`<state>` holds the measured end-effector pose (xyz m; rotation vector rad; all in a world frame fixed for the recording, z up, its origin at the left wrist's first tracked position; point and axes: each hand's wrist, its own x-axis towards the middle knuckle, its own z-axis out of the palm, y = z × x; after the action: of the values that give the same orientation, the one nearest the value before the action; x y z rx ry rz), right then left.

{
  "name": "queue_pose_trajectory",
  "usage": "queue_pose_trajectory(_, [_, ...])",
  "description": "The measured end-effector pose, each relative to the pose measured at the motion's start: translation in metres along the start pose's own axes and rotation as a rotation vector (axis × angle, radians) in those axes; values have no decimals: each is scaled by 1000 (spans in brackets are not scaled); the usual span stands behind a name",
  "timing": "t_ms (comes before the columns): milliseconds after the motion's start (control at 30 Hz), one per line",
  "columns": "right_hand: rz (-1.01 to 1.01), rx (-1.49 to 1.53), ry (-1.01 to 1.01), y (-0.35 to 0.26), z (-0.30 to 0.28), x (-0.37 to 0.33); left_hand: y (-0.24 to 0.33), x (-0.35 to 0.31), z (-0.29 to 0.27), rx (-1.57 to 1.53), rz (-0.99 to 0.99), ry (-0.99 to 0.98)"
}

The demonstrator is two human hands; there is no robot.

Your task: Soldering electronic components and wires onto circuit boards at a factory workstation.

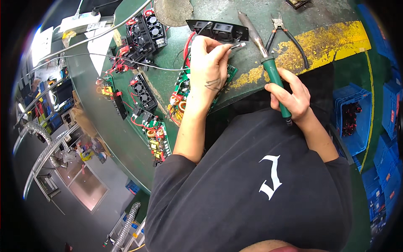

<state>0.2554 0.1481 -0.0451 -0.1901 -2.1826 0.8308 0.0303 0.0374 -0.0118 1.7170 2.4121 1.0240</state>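
Note:
My left hand (pixel 208 67) is closed, thumb and fingers pinching a thin wire with a small white tip (pixel 242 44). Under that hand lies a green circuit board (pixel 181 90) with coils and red wires, partly hidden by my forearm. A black panel with two fans (pixel 218 30) stands just beyond my fingers. My right hand (pixel 291 94) is wrapped around the green handle of a soldering iron (pixel 273 69). Its thick metal barrel slants up and left, away from me. Diagonal cutters (pixel 278 31) with dark handles lie on the bench to the right of the iron, jaws apart.
More fan assemblies (pixel 145 33) and boards with coils (pixel 157 140) lie along the bench's left side. Worn yellow paint (pixel 340 40) marks the green bench edge. Blue crates (pixel 354 117) stand at the right, one holding dark and red parts. A thin cable (pixel 126 57) crosses the left.

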Motion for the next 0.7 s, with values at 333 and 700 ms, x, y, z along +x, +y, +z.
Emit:
queue_pose_trajectory(333, [12, -8, -4, -1, -1, 0, -3, -2, 2, -67, -8, 9])
queue_pose_trajectory(700, [8, -27, -1, -2, 1, -2, -2, -4, 0, -99, -128, -5])
